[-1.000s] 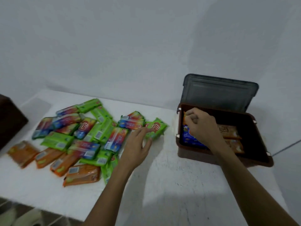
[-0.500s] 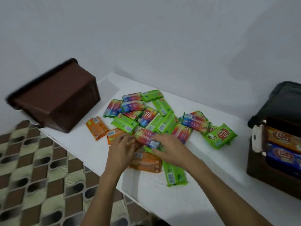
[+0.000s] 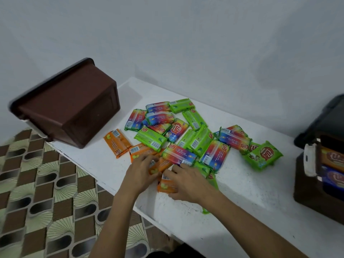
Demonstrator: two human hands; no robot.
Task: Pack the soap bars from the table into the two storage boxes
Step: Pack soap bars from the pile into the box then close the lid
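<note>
Several wrapped soap bars, green, rainbow-coloured and orange, lie in a heap (image 3: 186, 135) on the white table (image 3: 251, 198). My left hand (image 3: 138, 173) curls its fingers around an orange bar (image 3: 158, 167) at the heap's near edge. My right hand (image 3: 188, 180) lies over another orange bar (image 3: 165, 185), fingers pressed on it. One brown storage box (image 3: 68, 107) stands closed at the table's left end. A second brown box (image 3: 323, 174) at the right edge is open, with orange and blue bars inside.
The table's near edge runs diagonally past my forearms, with patterned floor tiles (image 3: 37, 202) below on the left. A white wall stands behind the table. A single green bar (image 3: 263, 155) lies apart, towards the open box.
My right hand left the open box and joined my left hand at the heap's near edge. The view swung left, bringing the closed box into sight. Both hands now grasp orange bars.
</note>
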